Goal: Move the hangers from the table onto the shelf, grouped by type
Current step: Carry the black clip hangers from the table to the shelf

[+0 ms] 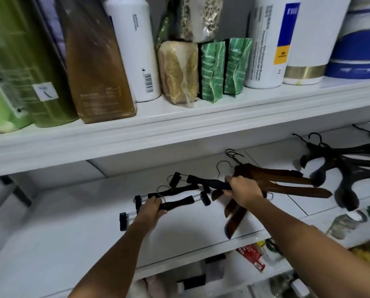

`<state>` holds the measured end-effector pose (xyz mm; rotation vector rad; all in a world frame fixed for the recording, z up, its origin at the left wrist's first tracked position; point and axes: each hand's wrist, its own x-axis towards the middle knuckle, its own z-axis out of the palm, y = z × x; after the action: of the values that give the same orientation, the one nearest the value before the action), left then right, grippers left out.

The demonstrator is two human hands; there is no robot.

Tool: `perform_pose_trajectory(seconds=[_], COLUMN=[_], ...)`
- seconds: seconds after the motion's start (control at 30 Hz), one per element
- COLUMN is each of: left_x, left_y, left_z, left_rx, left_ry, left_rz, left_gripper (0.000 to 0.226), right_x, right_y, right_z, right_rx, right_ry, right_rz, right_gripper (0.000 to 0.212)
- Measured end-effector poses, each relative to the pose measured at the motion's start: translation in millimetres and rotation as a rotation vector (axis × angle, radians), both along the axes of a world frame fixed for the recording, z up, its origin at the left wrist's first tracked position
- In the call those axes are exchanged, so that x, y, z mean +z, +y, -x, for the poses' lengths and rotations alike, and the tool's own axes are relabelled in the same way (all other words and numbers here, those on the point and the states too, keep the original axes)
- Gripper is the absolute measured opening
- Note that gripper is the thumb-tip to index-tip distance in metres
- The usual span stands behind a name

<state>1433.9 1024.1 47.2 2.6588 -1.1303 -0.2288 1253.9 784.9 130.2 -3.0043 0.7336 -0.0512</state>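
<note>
Gripping black clip hangers [175,204] with curled fingers of left hand [152,208] and right hand [243,193], down on the shelf [72,222] beside wooden hangers [287,186]. Probably light, stiff; best grabbed mid-bar, away from snaggy clips.

Left hand [150,208] and right hand [243,193]: both bare, with slender fingers. Left forearm [115,254] and right forearm [308,239]: bare along their whole visible length, slim and smooth in outline. The right forearm is blurred towards the lower right corner.

Clip hangers [175,203] left — wooden hangers [287,183] right, on shelf [72,244].
</note>
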Motion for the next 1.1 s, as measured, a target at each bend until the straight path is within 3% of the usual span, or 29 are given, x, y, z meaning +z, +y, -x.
perform_pose_trajectory(seconds=[0.3,0.67,0.9,1.0,1.1], left_x=[-15,-32,-25,-17,-3], left_y=[-21,-11,10,42,72], left_z=[-21,-39,-37,-37,-38], left_rx=[-0.076,0.014,0.083,0.207,0.253], left_ry=[-0.166,-0.117,-0.064,-0.131,-0.147], left_rz=[-0.005,-0.062,0.048,0.174,0.168], left_gripper=[0.045,0.053,0.062,0.053,0.058], right_x=[-10,-19,-29,-34,-39], right_y=[-1,9,28,31,40], right_z=[-10,-30,-53,-58,-60], right_rx=[-0.035,0.012,0.068,0.068,0.112], right_ry=[-0.014,0.016,0.010,0.015,0.002], right_rz=[0.006,-0.019,-0.053,-0.085,-0.104], right_gripper=[0.023,0.025,0.029,0.030,0.030])
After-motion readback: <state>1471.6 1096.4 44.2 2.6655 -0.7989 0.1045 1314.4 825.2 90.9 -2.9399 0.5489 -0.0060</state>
